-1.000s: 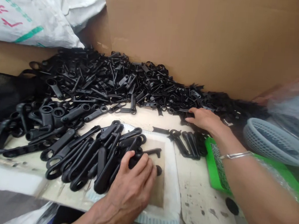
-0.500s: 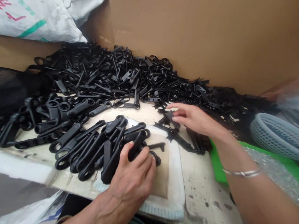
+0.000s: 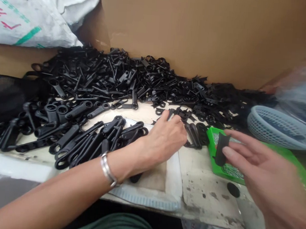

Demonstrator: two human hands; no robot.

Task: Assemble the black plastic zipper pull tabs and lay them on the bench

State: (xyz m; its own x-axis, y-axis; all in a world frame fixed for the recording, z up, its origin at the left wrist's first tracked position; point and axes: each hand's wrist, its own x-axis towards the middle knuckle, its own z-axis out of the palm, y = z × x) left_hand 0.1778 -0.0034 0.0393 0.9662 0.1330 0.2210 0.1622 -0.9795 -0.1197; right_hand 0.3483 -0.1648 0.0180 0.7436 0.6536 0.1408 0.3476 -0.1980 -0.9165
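My left hand [image 3: 167, 134] reaches over the cloth pad [image 3: 174, 178], fingers curled at the edge of the small black parts; what its fingertips hold, if anything, is hidden. Pinched between thumb and fingers of my right hand [image 3: 259, 163] is a flat black piece [image 3: 222, 149] with pointed corners, held upright over the near end of a green tray [image 3: 212, 160]. Small clear or silvery pieces lie in that tray. Left of the pad, long black arms with ring ends [image 3: 88, 145] lie bunched together, partly under my left forearm.
A large heap of black plastic parts [image 3: 106, 73] lies against the cardboard wall [image 3: 200, 34]. A pale blue basket [image 3: 277, 130] is at the right, beyond the green tray. A white sack [image 3: 44, 12] hangs over the back left, above a black mesh item [image 3: 10, 94].
My left hand has left the long black arms and moved right and away from me. My right hand has come back to the right and now holds a flat black piece. The view has shifted slightly.
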